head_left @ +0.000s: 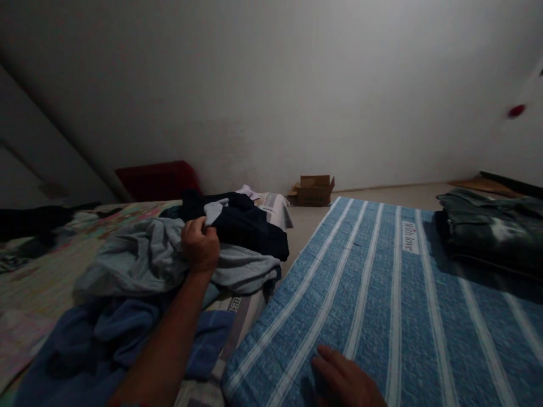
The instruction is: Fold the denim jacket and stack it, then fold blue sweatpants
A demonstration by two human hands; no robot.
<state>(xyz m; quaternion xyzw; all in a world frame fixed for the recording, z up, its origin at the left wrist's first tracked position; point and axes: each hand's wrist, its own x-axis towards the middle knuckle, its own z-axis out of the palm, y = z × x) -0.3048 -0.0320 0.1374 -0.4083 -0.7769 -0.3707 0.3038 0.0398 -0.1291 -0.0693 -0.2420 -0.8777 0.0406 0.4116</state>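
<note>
We see left hand [200, 244] clamped on pale grey garment [169, 257] atop clothes heap on bed [42, 277], bunching cloth for grip; right hand [345, 380] flat, fingers apart, pressing striped blue mat [382, 294] steady

1. Your left hand [200, 244] rests on the clothes pile [169, 265], left of the striped mat [382, 305].
2. Your right hand [345, 380] lies on the mat's near edge.
3. Folded clothes [487, 232] sit on its far right; a cardboard box [314, 190] stands behind, by the wall [271, 85].
</note>
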